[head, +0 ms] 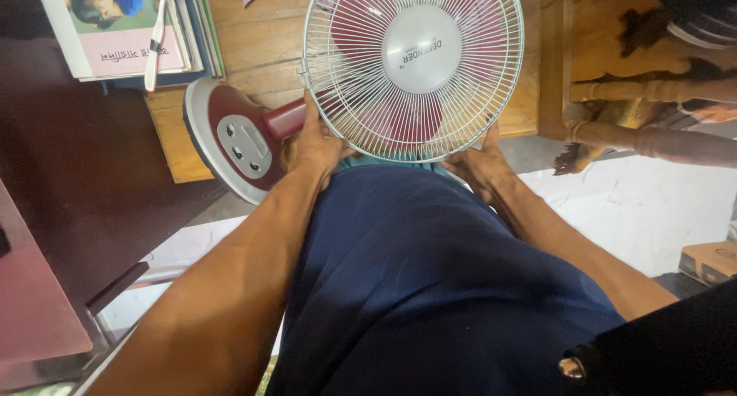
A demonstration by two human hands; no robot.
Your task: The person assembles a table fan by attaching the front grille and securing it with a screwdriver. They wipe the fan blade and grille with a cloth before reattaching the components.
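hands grip fan grille (413, 66): left hand (315, 143), right hand (480, 162) closed on rim.

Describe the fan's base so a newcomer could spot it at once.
Start at the wooden table at the top, where the round white-caged fan lies. Left of the cage, past the left hand, sits the base: a dark red oval with a grey button panel, unlike the books nearby.

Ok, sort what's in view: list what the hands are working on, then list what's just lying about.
In hand:
- table fan, white wire guard, red blades
- its red and grey base
- left hand and right hand, both gripping the guard's lower rim

Lying about:
- stack of books
- wooden table
- cardboard box
- carved wooden furniture
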